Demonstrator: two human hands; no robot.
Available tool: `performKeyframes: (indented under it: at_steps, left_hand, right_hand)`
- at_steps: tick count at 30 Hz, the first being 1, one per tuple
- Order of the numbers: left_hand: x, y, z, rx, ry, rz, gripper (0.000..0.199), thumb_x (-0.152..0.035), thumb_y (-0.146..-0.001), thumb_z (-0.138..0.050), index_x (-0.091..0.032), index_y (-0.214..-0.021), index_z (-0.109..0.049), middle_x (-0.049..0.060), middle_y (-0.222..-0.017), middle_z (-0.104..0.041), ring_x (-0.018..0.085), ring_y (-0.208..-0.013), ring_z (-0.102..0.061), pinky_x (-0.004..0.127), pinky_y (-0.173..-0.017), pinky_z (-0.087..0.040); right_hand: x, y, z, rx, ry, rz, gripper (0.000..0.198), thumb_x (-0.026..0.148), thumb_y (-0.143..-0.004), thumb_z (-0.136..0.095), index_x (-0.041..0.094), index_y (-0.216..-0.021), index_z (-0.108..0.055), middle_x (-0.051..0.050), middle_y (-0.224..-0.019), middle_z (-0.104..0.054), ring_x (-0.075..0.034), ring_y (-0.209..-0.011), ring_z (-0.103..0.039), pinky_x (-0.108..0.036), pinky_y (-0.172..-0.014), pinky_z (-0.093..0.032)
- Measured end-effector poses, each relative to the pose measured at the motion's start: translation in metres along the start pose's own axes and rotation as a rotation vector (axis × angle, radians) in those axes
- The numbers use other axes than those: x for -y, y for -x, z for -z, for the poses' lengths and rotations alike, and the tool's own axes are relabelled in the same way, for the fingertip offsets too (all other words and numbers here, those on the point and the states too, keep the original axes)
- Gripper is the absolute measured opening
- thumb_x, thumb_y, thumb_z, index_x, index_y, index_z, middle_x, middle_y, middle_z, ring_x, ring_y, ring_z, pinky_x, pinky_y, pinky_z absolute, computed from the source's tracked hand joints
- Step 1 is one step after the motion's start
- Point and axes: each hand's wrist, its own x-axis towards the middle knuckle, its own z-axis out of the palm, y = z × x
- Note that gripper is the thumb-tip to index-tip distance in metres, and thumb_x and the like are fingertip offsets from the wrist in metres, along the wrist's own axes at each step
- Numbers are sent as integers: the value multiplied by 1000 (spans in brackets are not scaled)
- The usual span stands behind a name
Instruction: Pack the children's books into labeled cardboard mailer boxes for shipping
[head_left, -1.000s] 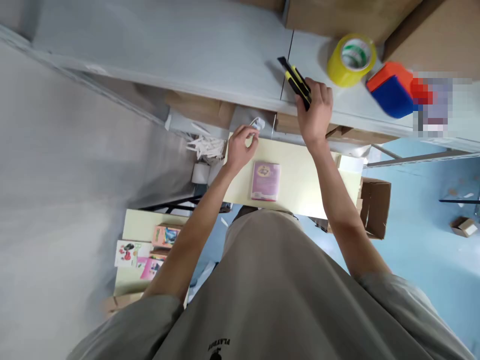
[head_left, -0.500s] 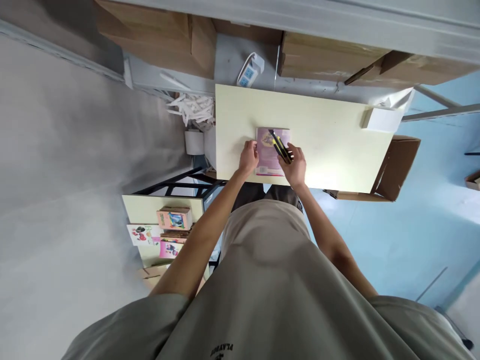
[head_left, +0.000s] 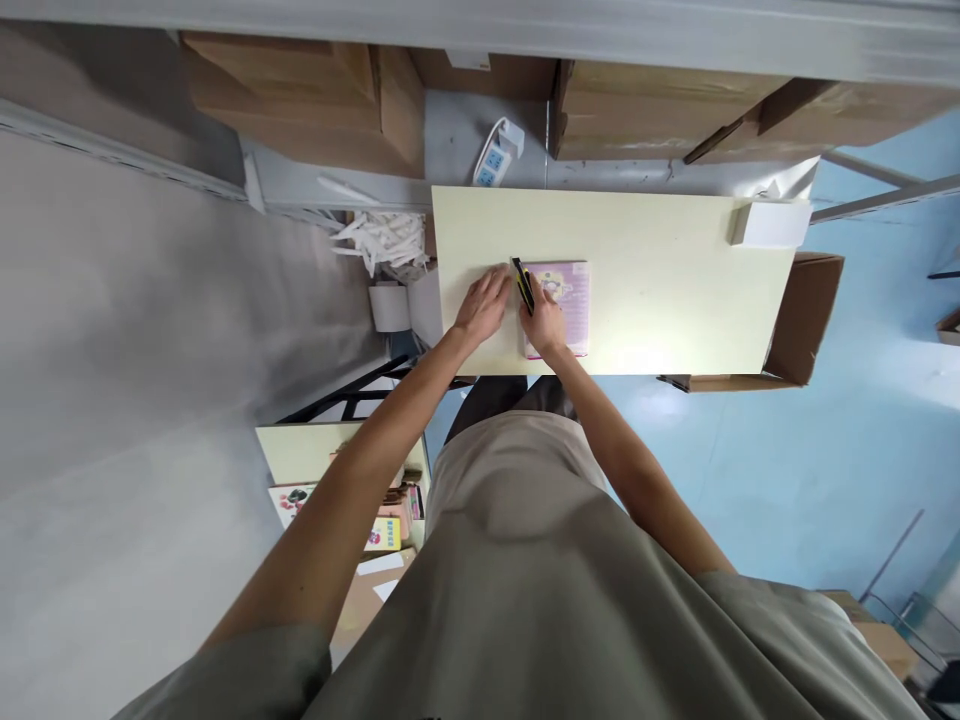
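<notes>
"Head view: what have the hands got?"

"Right hand (head_left: 546, 318) is closed around a black-and-yellow utility knife (head_left: 523, 285), its tip pointing to eleven o'clock. Left hand (head_left: 484, 300) is palm down, fingers stretched out, grasping nothing I can see, over at nine o'clock. The two are near each other but apart."

"Does the knife touch anything?"

"It sits over the eleven o'clock corner of a purple-covered book (head_left: 576, 310). Whether the blade meets the cover I can't tell, nor whether the left fingers brush its side."

"And the book itself?"

"Flat on the cream tabletop (head_left: 675, 290), partly under the right hand, close to the six o'clock edge."

"Take the book as the middle of the dial. What's round it?"

"Power strip (head_left: 493, 165) at eleven, just past the far edge. Taped cardboard box (head_left: 667, 115) at one. Small white box (head_left: 772, 224) at two, by the tabletop's corner. Open cardboard carton (head_left: 806, 310) at three, beyond the end."

"Other side?"

"Heap of white scraps (head_left: 386, 238) at ten. Between seven and eight, a side table (head_left: 300, 452) with books, one a yellow booklet (head_left: 385, 535), partly behind the left arm (head_left: 360, 470)."
</notes>
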Motion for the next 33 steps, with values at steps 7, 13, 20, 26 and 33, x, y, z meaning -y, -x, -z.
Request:
performKeyframes:
  at_steps: [7, 13, 20, 26, 33]
  left_hand:
    - [10, -3, -6, 2, -23, -34, 79, -10, -105, -43, -5, -183, -48, 23, -199, -35, 39, -188, -33, 63, -153, -34]
    - [20, -7, -12, -41, 74, -69, 79, -12, -101, -51, -6, -180, -53, 25, -197, -40, 43, -186, -36, 66, -152, -34]
    - [20, -9, -9, -71, 123, -53, 71, -21, -108, -55, -11, -178, -57, 23, -195, -44, 44, -183, -41, 66, -150, -36]
    - [24, -16, -11, -56, 86, -51, 72, -21, -109, -55, -13, -180, -57, 21, -196, -43, 43, -185, -38, 69, -150, -34]
    - [27, -30, -19, -26, 14, -6, 74, -27, -108, -60, -11, -181, -56, 24, -196, -41, 48, -183, -37, 76, -148, -32]
  right_hand:
    - [17, 5, -4, 29, 75, -64, 78, 20, -119, -40, 15, -196, -31, -25, -163, -72, -35, -134, -79, -47, -119, -60]
    - [30, 11, 1, 41, 114, -81, 77, 17, -119, -35, 11, -196, -28, -27, -164, -69, -38, -137, -78, -49, -120, -60]
    - [36, 17, 3, 69, 113, -92, 78, 31, -125, -43, 16, -198, -19, -30, -166, -64, -39, -138, -79, -52, -123, -59]
    - [37, 35, 5, 88, 154, -73, 76, 19, -122, -38, 15, -197, -26, -30, -166, -66, -41, -141, -79, -53, -121, -61]
    - [29, 77, -5, 122, 199, -59, 78, 9, -116, -37, 10, -193, -31, -32, -162, -71, -40, -140, -80, -51, -120, -65]
